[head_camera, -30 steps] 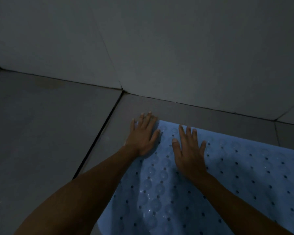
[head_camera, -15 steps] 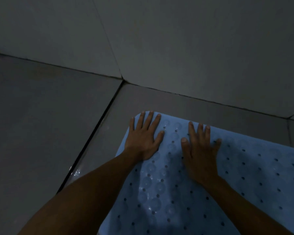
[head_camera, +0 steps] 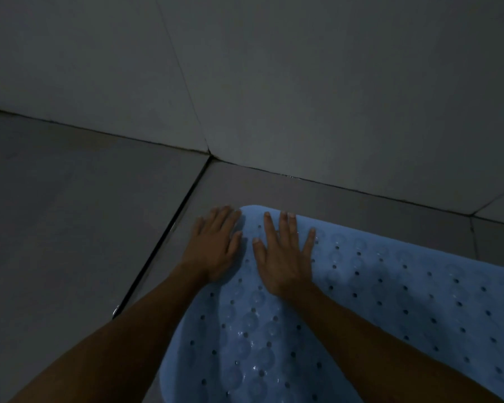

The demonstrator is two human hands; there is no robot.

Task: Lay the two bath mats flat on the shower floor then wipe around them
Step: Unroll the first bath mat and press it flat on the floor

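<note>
A light blue bath mat (head_camera: 390, 301) with small holes and round suction bumps lies on the grey tiled shower floor (head_camera: 70, 228), its rounded far-left corner near the wall. My left hand (head_camera: 214, 245) presses flat at that corner, palm down, fingers apart, partly over the mat's left edge. My right hand (head_camera: 284, 255) lies flat on the mat just to the right, fingers spread. Only one mat is in view.
A tiled wall (head_camera: 303, 82) rises just behind the mat, meeting the floor at a dark grout line. A dark floor joint (head_camera: 160, 248) runs diagonally left of the mat. The scene is dim.
Both hands stayed flat on the mat's far-left corner. They slid slightly toward the far edge and the left hand shifted toward the left edge. The view moved a little.
</note>
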